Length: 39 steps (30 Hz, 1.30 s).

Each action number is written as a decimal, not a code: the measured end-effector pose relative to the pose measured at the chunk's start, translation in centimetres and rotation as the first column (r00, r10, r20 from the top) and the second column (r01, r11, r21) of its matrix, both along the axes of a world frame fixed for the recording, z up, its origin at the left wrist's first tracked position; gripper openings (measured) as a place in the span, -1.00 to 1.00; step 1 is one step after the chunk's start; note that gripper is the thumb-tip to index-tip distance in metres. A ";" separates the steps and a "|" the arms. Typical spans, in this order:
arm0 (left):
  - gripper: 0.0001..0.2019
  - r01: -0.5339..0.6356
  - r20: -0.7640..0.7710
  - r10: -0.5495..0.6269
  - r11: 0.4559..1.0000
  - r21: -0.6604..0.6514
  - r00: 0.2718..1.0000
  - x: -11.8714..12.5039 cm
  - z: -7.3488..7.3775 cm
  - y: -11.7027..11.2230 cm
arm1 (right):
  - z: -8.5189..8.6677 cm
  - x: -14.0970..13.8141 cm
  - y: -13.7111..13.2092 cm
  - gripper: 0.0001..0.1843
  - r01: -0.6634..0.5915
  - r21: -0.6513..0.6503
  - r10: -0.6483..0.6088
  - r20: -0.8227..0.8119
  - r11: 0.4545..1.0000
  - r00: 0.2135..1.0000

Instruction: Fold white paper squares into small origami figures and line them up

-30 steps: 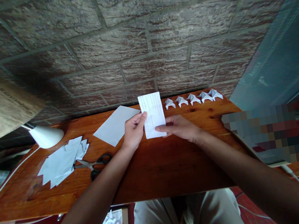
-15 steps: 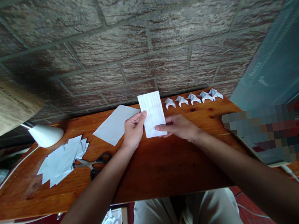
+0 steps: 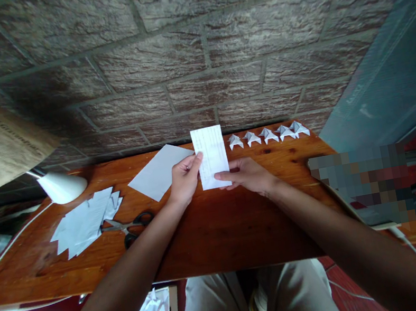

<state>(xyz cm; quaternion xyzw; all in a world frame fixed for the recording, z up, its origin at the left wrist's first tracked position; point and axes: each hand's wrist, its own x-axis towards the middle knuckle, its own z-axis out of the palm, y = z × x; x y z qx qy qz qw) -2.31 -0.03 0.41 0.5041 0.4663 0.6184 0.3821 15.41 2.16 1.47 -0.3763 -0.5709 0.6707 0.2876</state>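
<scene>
A rectangular piece of white paper (image 3: 210, 149) with faint print is held up over the desk between both hands. My left hand (image 3: 184, 178) pinches its left edge, thumb on the near face. At the lower right corner my right hand (image 3: 249, 175) grips it, thumb in front and fingers behind. A blank white sheet (image 3: 158, 177) lies flat on the desk, just left of and partly behind my left hand. Several small folded white paper pieces (image 3: 268, 136) stand in a row along the wall, to the right of the held paper.
On the wooden desk (image 3: 238, 236), black-handled scissors (image 3: 127, 226) lie beside a pile of cut papers (image 3: 83, 223). A lamp with a white base (image 3: 64, 187) stands at the left. A blurred-out object (image 3: 363, 190) sits at the right edge. A brick wall (image 3: 182, 53) rises behind.
</scene>
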 end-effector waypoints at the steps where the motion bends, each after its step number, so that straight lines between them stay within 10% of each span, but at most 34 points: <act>1: -0.63 0.005 0.013 -0.005 1.000 -0.007 1.000 0.0 -0.1 0.0 | 0.0 0.0 0.0 -0.70 0.001 0.002 -0.001 0.002 1.000 1.000; 14: -0.57 0.252 0.011 -0.256 0.942 -0.219 0.967 0.0 0.6 -0.5 | 0.7 1.0 0.6 -0.61 0.140 0.018 -0.139 -0.047 0.990 0.989; 39: -0.53 0.117 0.005 -0.117 0.989 -0.092 0.993 0.0 0.3 0.0 | 0.9 1.0 0.7 -0.61 0.018 -0.029 -0.019 -0.041 0.999 0.999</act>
